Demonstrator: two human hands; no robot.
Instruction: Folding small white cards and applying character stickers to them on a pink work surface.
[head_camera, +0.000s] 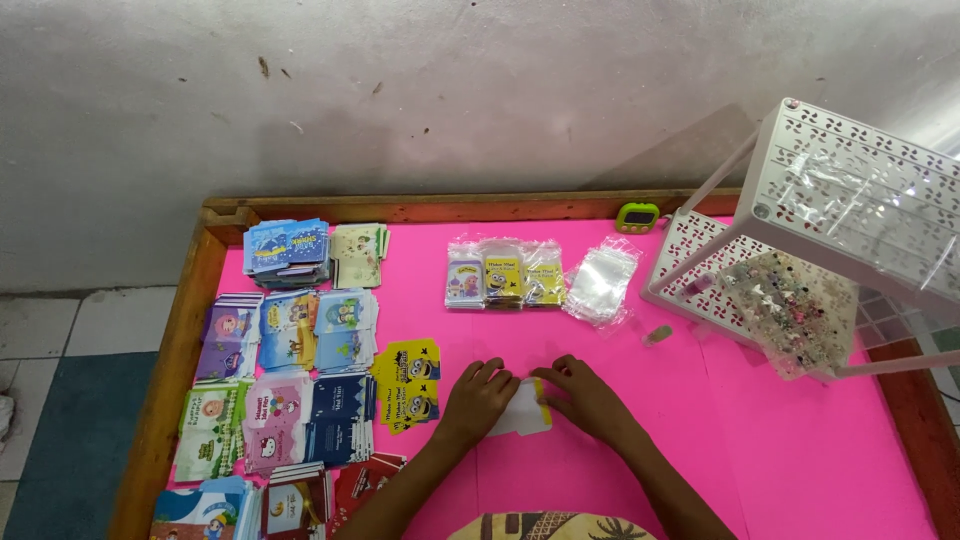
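Pink sheeting covers the table (800, 450) where we work. Our left hand (478, 398) and right hand (590, 397) both press on a small white card (524, 415) lying flat near the front edge, fingers closed on its two sides. Just left lie yellow cartoon cards (408, 385); beyond, three filled clear sleeves (503, 275) and empty plastic bags (602, 282).

Colourful card stacks (290, 330) left, clear packets (505, 275) centre
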